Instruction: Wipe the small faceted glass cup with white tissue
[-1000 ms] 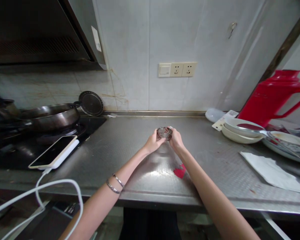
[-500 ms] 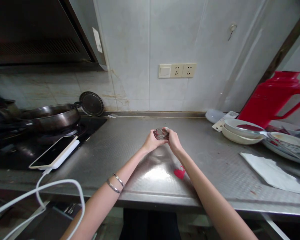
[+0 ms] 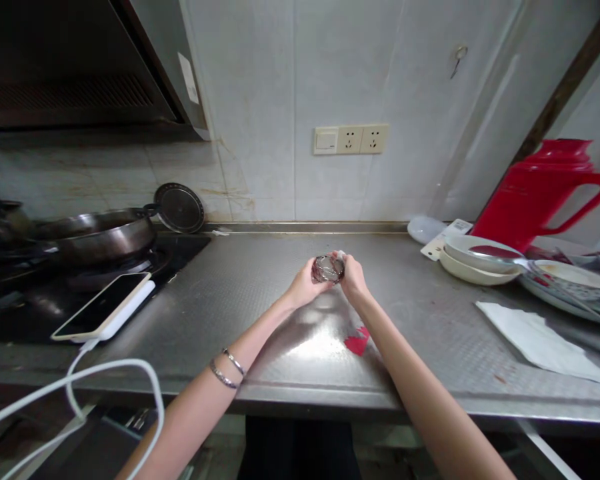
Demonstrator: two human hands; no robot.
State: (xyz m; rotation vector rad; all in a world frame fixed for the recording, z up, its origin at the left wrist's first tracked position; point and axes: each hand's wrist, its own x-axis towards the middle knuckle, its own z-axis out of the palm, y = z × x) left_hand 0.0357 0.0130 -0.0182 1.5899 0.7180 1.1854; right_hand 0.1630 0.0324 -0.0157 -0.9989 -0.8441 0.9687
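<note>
Head view: round object between fingers

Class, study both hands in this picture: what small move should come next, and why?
Probably a slight turn of the small round see-through object: the bare left hand holds its left side and the bare right hand its right edge, so one could steady it while the other rotates it.

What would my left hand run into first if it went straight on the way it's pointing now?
Your left hand would first meet the small round object it holds, then probably the right hand, though depth is unclear.
</note>
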